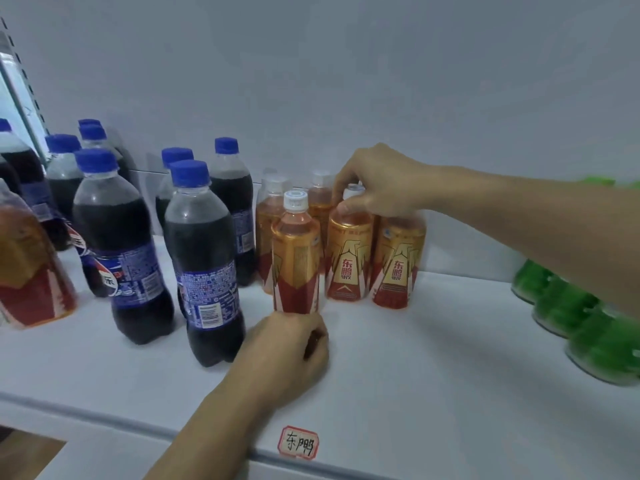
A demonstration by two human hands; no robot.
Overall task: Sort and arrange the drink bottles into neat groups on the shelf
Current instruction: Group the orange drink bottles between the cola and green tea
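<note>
On a white shelf (433, 358), cola bottles (121, 237) stand left, green bottles (588, 327) right, orange energy-drink bottles (349, 251) in the middle, apparently being squared into a block. The right hand (381, 183) pinches one's neck; the left hand (291, 351) curls round the near bottle (296, 258) at its base.

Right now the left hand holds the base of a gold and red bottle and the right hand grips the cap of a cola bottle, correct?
Not quite. In the head view the right hand grips the top of another gold and red bottle, not cola. The left hand does hold the front bottle at its base.
</note>
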